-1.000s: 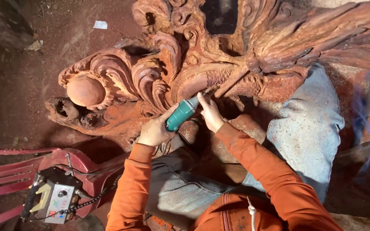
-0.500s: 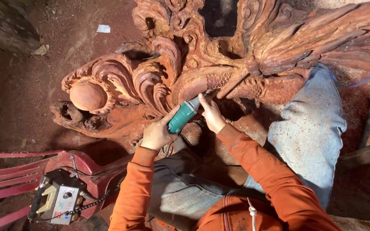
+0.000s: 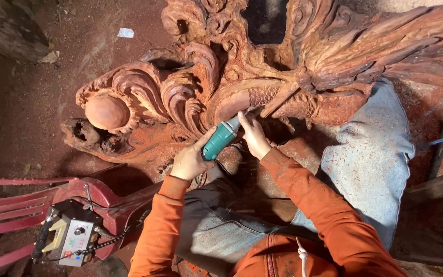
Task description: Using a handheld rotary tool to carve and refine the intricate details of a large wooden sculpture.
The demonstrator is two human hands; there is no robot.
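Head view: at frame centre the left hand (image 3: 189,161) clamps the green grinder (image 3: 220,139) by its rear, while the right hand (image 3: 255,134) pinches its nose against the carving (image 3: 283,66). It looks light, stiff and dusty, so likely slippery; the rear body seems the safest hold

— What is the green thing?

— It is a small teal power tool (image 3: 220,139) with a round body and a silver tip. It lies slanted, with the tip pointing up toward one o'clock, and the tip touches the wood.

— And the big wood thing?

— That is a red-brown wood carving (image 3: 262,77). It has curls, swirls, fish scales and a smooth round ball at nine o'clock. It lies flat, and red dust covers it.
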